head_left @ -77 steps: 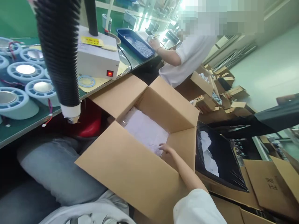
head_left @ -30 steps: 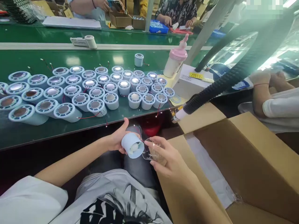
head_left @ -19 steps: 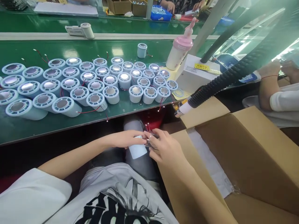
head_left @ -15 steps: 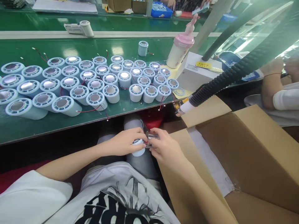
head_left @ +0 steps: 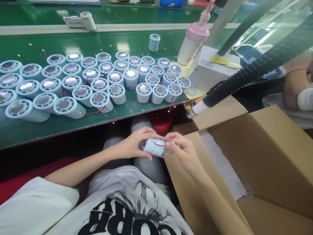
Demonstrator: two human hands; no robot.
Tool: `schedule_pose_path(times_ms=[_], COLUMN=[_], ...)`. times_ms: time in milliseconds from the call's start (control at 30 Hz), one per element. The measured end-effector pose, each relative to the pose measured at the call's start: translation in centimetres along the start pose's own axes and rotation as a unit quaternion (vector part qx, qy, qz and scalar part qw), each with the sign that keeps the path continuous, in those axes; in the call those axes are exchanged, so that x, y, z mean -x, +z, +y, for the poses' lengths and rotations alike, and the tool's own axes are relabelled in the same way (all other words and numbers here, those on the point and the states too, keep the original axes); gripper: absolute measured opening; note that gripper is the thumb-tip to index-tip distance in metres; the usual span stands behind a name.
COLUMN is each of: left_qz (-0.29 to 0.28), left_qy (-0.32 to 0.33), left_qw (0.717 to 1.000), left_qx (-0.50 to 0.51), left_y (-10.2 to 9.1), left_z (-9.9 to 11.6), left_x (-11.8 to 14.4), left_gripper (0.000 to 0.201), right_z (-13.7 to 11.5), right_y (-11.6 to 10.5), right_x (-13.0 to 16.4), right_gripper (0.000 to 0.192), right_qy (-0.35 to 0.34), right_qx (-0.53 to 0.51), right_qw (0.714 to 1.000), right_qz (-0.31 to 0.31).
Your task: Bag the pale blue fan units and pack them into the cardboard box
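Observation:
My left hand is closed around a light-blue cylindrical battery that lies sideways over my lap. A clear plastic sleeve surrounds it. Along the battery's side runs a thin red wire toward my right hand, whose thumb and forefinger pinch it at the sleeve's right end. Close to those fingertips a small white connector shows. Several similar light-blue batteries with silver centres and wire leads stand in rows on the green bench.
An open cardboard box stands at my right. Above it reaches a black corrugated hose with a metal tip. A pink-lidded bottle and a white box-shaped unit stand behind. Another person's arm is at far right.
The battery has turned from upright to sideways and now sits within the clear sleeve, which my right hand held beside it earlier. My right fingers have shifted to the wire. The view has moved slightly.

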State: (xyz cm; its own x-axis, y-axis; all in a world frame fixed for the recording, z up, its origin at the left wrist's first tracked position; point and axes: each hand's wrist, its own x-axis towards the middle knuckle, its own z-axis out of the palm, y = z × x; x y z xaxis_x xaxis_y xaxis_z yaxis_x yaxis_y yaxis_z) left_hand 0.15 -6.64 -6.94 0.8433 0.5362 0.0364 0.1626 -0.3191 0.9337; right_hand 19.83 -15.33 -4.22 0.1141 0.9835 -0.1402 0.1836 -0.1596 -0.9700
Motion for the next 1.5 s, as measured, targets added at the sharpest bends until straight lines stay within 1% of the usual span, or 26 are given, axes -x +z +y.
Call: schedule_pose_path(times_ms=[67,100,133,167,200,267,300,333,400,467,533,633,833,933,1067,1233,1400,1500], left_qz=[-0.031,-0.033,-0.023,-0.008,0.005,0.019,0.015,0.006,-0.016,-0.023,-0.025,-0.030,-0.035,-0.041,-0.036,-0.040,-0.037,-0.036], left_qy=[-0.025,-0.045,-0.066,-0.086,-0.105,-0.141,-0.153,-0.158,-0.144,-0.105,-0.066,-0.029,0.008,0.020,0.048,0.070,0.070,0.064], left_qw=[0.996,0.991,0.983,0.974,0.964,0.943,0.937,0.934,0.946,0.968,0.982,0.986,0.992,0.994,0.996,0.995,0.995,0.995], left_qx=[0.081,0.125,0.168,0.207,0.243,0.300,0.315,0.319,0.289,0.225,0.178,0.161,0.117,0.095,0.065,0.055,0.054,0.061], left_y=[0.2,0.3,0.4,0.5,0.6,0.7,0.6,0.6,0.3,-0.1,-0.5,-0.7,-0.8,-1.0,-1.2,-1.1,-1.1,-1.0], left_z=[0.1,0.2,0.3,0.5,0.6,0.8,0.9,0.9,1.1,1.2,1.3,1.5,1.7,1.8,1.8,1.9,1.9,2.0], left_x=[0.1,0.1,0.2,0.3,0.3,0.5,0.6,0.7,0.9,0.9,0.9,0.9,1.1,1.1,1.0,0.9,1.0,1.0], left_gripper=[0.066,0.067,0.067,0.066,0.065,0.065,0.066,0.068,0.071,0.074,0.077,0.077,0.077,0.076,0.074,0.075,0.072,0.070], right_z=[0.4,0.6,0.7,0.9,1.0,1.3,1.4,1.5,1.6,1.5,1.3,0.9,0.5,0.4,0.3,0.2,0.4,0.6], right_y=[-0.2,-0.3,-0.5,-0.6,-0.6,-0.7,-0.8,-0.8,-0.9,-1.0,-1.1,-1.3,-1.4,-1.3,-1.1,-1.0,-0.5,-0.3], right_x=[-0.2,-0.2,-0.1,0.0,0.1,0.6,0.8,1.1,1.4,1.6,1.7,1.7,1.8,1.8,1.7,1.5,1.3,1.3], right_gripper=[0.032,0.032,0.026,0.015,0.010,0.034,0.039,0.040,0.038,0.040,0.041,0.042,0.044,0.042,0.041,0.041,0.037,0.038], right_qy=[0.015,0.011,-0.003,-0.028,-0.066,-0.152,-0.186,-0.211,-0.225,-0.201,-0.165,-0.122,-0.050,-0.014,0.026,0.074,0.111,0.153], right_qx=[-0.053,-0.076,-0.083,-0.067,-0.031,0.076,0.123,0.155,0.168,0.144,0.103,0.048,-0.025,-0.060,-0.099,-0.130,-0.189,-0.215], right_qw=[0.998,0.997,0.996,0.997,0.996,0.983,0.972,0.963,0.958,0.966,0.977,0.987,0.992,0.991,0.987,0.982,0.968,0.956], right_qz=[0.008,0.003,-0.011,-0.029,-0.047,-0.068,-0.068,-0.065,-0.064,-0.077,-0.089,-0.097,-0.110,-0.117,-0.123,-0.116,-0.120,-0.126])
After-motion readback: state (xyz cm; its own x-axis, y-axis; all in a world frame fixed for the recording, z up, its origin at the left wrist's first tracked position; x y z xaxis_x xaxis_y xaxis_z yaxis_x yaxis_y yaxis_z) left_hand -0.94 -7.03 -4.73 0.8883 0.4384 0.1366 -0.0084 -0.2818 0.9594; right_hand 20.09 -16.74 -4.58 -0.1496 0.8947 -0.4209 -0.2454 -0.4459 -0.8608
